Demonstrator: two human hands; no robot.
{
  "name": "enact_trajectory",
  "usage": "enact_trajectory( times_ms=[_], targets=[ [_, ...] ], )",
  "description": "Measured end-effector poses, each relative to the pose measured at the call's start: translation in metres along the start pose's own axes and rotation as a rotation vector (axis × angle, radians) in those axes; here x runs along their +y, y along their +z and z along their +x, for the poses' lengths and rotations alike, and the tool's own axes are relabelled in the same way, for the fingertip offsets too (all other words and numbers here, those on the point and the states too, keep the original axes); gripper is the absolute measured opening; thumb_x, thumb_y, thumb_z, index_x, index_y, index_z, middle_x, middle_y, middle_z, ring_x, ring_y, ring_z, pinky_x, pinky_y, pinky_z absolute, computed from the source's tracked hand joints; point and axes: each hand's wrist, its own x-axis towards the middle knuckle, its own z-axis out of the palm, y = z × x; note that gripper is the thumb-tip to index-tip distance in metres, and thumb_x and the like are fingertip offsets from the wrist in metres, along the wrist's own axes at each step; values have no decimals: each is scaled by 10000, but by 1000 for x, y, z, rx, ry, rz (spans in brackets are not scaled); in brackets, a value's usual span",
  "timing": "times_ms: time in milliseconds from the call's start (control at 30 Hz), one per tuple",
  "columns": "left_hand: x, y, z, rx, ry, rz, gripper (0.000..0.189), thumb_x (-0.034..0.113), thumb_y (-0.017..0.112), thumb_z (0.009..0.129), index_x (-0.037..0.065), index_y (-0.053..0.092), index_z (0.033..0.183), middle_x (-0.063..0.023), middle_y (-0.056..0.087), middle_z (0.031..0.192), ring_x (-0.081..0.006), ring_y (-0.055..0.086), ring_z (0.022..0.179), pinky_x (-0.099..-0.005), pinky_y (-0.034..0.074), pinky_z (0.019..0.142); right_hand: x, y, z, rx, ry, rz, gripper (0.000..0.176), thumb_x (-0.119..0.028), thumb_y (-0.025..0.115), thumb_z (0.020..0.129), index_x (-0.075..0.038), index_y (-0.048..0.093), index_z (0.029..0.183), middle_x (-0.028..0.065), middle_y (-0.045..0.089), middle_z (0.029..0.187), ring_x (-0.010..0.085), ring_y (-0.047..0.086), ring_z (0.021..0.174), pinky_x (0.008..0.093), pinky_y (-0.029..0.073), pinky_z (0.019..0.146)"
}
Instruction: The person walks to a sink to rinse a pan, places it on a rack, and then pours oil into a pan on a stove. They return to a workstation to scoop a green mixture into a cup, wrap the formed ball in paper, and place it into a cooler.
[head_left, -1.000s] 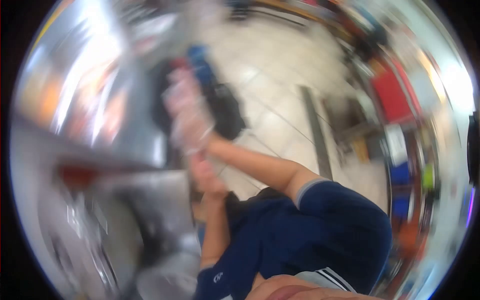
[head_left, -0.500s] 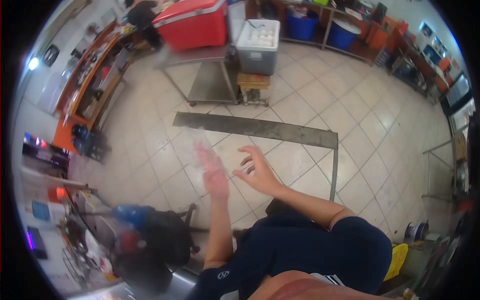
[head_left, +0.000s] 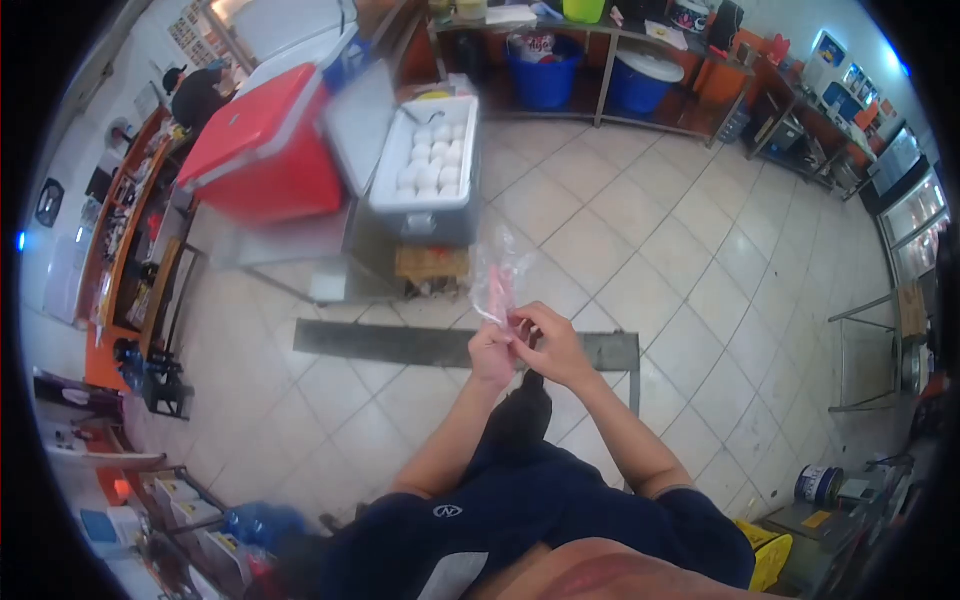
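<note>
A thin clear plastic bag (head_left: 497,272) with a pinkish tint stands up in front of me, and both hands pinch its lower edge. My left hand (head_left: 492,353) grips it from the left and my right hand (head_left: 548,345) from the right, fingers touching. Beyond the bag an open grey cooler (head_left: 428,170) holds several white round items. It rests on a low metal table (head_left: 330,255), beside a red cooler (head_left: 262,150) with its lid shut.
A tiled floor (head_left: 680,270) spreads out to the right, crossed by a dark metal strip (head_left: 380,343). Blue tubs (head_left: 545,75) sit under a shelf at the back. A person in dark clothes (head_left: 198,95) stands at the far-left counter. A paint can (head_left: 818,484) stands at lower right.
My view has swung toward the coolers. My hands were apart half a second ago; now they have come together and pinch the plastic bag.
</note>
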Motion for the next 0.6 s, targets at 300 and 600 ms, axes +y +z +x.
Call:
enact_trajectory(
  times_ms=[300, 600],
  targets=[
    [-56, 122, 269, -372, -246, -40, 650, 86, 454, 751, 60, 374, 1395, -136, 510, 1292, -281, 493, 1161, -434, 368, 1021, 66, -161, 177, 646, 216, -95, 130, 58, 574, 814, 24, 628, 927, 105, 622, 798, 171, 600, 669, 246, 466, 581],
    [-57, 146, 577, -199, -566, -209, 731, 611, 259, 953, 58, 326, 1426, -115, 453, 1379, -267, 484, 1191, -402, 395, 1000, 200, -235, 428, 301, 15, -294, 102, 74, 561, 794, 31, 602, 877, 123, 584, 778, 215, 584, 644, 288, 451, 586]
  ],
)
